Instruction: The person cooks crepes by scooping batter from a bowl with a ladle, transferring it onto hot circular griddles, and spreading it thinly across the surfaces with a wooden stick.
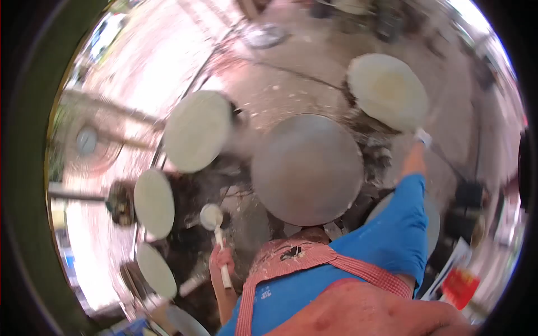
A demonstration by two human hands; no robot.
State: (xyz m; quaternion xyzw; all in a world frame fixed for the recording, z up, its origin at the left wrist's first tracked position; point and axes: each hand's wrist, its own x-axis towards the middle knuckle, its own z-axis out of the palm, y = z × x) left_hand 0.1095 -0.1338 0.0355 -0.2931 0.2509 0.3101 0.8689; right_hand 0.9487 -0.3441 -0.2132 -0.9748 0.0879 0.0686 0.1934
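My left hand is wrapped round the long pale handle of a ladle, low on the left of the head view. The ladle's round bowl points away from me and looks whitish inside. On the right, my right hand reaches out to the near edge of a large round pale flatbread, which is yellowish in the middle. Something white covers or sits at that hand, and blur hides its fingers. Between my arms lies a big round grey-brown griddle with a bare-looking surface.
Pale round discs stand along the left: a large one, a middle one and a near one. Another round surface is partly hidden under my right arm. A red packet lies at the lower right.
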